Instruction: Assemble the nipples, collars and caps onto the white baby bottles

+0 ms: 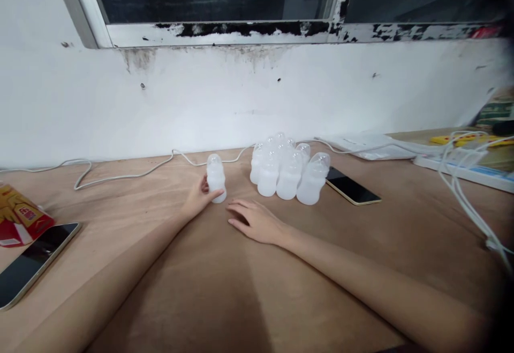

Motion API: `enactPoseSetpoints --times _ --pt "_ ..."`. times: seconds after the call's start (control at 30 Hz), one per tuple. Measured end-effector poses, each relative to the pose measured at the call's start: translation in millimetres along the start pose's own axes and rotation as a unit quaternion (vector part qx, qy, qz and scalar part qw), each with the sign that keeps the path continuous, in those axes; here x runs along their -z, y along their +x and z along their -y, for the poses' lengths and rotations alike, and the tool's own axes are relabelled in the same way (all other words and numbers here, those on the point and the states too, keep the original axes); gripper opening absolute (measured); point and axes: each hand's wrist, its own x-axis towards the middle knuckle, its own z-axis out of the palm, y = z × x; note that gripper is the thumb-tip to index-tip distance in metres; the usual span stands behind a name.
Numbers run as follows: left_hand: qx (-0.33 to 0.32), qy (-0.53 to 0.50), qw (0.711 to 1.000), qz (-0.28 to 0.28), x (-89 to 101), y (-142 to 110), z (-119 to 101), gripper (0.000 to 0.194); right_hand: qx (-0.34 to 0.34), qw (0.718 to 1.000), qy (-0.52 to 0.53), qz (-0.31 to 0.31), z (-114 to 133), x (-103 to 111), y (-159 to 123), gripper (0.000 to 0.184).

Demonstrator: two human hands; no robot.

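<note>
A white translucent baby bottle (pixel 216 176) with a clear domed cap stands upright on the brown tabletop (pixel 209 299). My left hand (pixel 199 196) is closed around its lower part, thumb across the front. Just right of it, my right hand (pixel 255 219) rests low over the table, fingers loosely apart and holding nothing; its fingertips point toward the bottle without touching it. Beyond my right hand stands a tight group of several similar baby bottles (pixel 288 176), the rear ones partly hidden by those in front. The rightmost bottle (pixel 313 179) leans slightly.
A phone (pixel 353 186) lies right of the bottle group. Another phone (pixel 36 262) and a red and yellow packet (pixel 20 216) sit at the left. A white cable (pixel 132 175) runs along the wall. At right are a power strip (pixel 469 171), tangled cables (pixel 461 192) and a plastic bag (pixel 369 145).
</note>
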Motion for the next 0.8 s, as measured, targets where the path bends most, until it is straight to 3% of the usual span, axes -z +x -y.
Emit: enactPoseSetpoints --times 0.1,0.2,0.27,0.33,0.5,0.63,0.8 --pt "-0.015 0.143 0.988 -0.049 24.3 -34.0 -15.7 0.048 -0.046 0.989 0.095 -0.108 0.8 -0.5 0.2 0.042" --pt "-0.075 0.348 0.933 -0.041 28.2 -52.6 -29.3 0.042 -0.036 0.966 0.192 -0.170 -0.2 -0.9 1.3 0.064" --pt "-0.124 0.451 0.884 0.013 23.2 -55.9 -34.5 0.037 -0.038 0.970 0.195 -0.143 -1.0 -0.9 2.5 0.071" --pt "-0.157 0.496 0.852 0.058 16.0 -55.7 -37.9 0.037 -0.038 0.983 0.152 -0.097 -1.0 -0.9 3.7 0.065" --pt "-0.223 0.492 0.832 0.124 -1.2 -54.8 -48.2 0.044 -0.014 0.996 0.083 -0.027 2.8 -0.5 5.1 0.045" --pt "-0.197 0.525 0.818 0.127 -7.6 -53.0 -54.4 0.046 -0.006 0.998 0.059 -0.005 3.8 0.3 4.8 0.043" --pt "-0.146 0.553 0.806 0.152 -1.1 -48.5 -55.3 0.057 0.052 0.998 0.046 -0.006 4.2 -3.1 4.9 0.048"
